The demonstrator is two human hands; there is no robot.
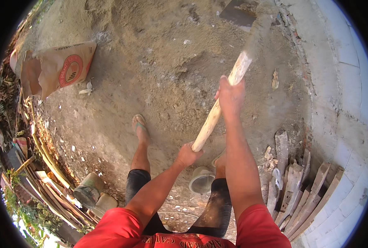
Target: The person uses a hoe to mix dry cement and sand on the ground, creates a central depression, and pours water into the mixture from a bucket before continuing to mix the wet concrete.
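Both my hands are closed round the pale wooden handle (210,120) of what looks like a shovel. My left hand (188,154) grips its near end, close to my body. Further up the handle, my right hand (232,94) is wrapped round it. The handle slants away to the far right, where its far part is blurred and sand-coloured. A dark flat metal plate (237,15), probably the blade, lies by the sandy heap (167,25); the join between them is not clear.
An opened brown paper sack (74,62) lies at the far left. A bucket (202,180) stands by my right foot, and a dusty container (88,190) is at the lower left. Wooden planks (299,190) lean near the pale wall (353,74) on the right; sticks (47,153) line the left.
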